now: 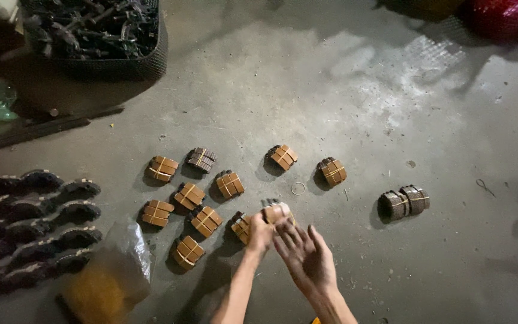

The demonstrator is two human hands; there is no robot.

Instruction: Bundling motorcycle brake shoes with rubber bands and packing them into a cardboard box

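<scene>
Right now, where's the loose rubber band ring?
The loose rubber band ring lies on the concrete floor, centre of the head view, just above the left hand.

One head-worn camera looks steeply down, near the concrete floor [331, 90].

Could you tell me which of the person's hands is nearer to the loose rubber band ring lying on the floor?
Left. The left hand sits just below the rubber band ring; the right hand lies farther below.

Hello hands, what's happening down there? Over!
Left hand gripping a brown banded bundle of curved pads. Right hand open beside it, fingers spread. More banded bundles close on the grey concrete floor.
</scene>
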